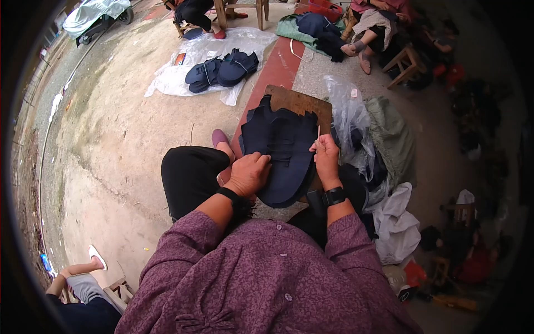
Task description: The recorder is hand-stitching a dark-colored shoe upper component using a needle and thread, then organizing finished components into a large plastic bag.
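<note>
A stack of dark blue cut pieces (286, 167), rounded at the near end and jagged at the far end, lies before me on a wooden board (300, 102). Several small strips or slits show across its middle. My left hand (248, 173) is closed, its fingertips pinching the stack near its left side. At the stack's right edge, my right hand (327, 158) grips a thin pale pinkish stick (319, 132) that points away from me. The stick's lower end is hidden in my fingers.
Tied dark blue bundles (222, 70) lie on clear plastic sheeting (167, 78) at the far left. Beside the board's right are a clear plastic bag (350, 106), a green sack (389, 139) and a white bag (396, 222). Other people sit around; a wooden stool (405, 65) stands far right.
</note>
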Demonstrator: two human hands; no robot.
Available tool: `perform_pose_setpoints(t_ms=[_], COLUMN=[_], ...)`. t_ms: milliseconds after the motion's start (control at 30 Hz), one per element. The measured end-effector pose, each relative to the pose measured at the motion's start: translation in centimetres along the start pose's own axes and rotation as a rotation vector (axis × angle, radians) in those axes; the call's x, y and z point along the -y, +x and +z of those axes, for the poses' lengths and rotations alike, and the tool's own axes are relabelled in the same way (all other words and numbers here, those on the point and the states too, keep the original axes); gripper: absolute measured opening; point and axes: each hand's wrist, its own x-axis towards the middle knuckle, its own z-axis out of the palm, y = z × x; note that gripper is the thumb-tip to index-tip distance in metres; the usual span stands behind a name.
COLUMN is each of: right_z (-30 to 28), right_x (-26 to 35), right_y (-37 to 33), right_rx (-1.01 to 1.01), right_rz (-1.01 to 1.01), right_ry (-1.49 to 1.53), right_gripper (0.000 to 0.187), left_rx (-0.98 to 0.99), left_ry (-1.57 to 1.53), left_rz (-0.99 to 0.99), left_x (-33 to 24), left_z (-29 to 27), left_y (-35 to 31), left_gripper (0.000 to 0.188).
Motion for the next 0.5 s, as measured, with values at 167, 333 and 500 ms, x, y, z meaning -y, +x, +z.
perform_pose_setpoints(t_ms=[167, 333, 500], right_z=[-0.1, -0.8, -1.0], right_x=[1.0, 2.5, 2.5], right_y=[-1.0, -0.9, -0.4], right_rx=[0.146, 0.4, 0.452], right_rz=[-0.157, -0.224, -0.238], right_ry=[-0.502, -0.685, -0.73], right_gripper=[0.008, 0.01, 0.012], left_rx=[-0.016, 0.0, 0.008], left_ry=[-0.011, -0.005, -0.005], left_rz=[0.015, 0.011, 0.015], left_x=[0.1, 0.3, 0.3], left_z=[-0.1, 0.0, 0.1], left_y=[0.0, -0.3, -0.2], left_gripper=[0.021, 0.019, 0.02])
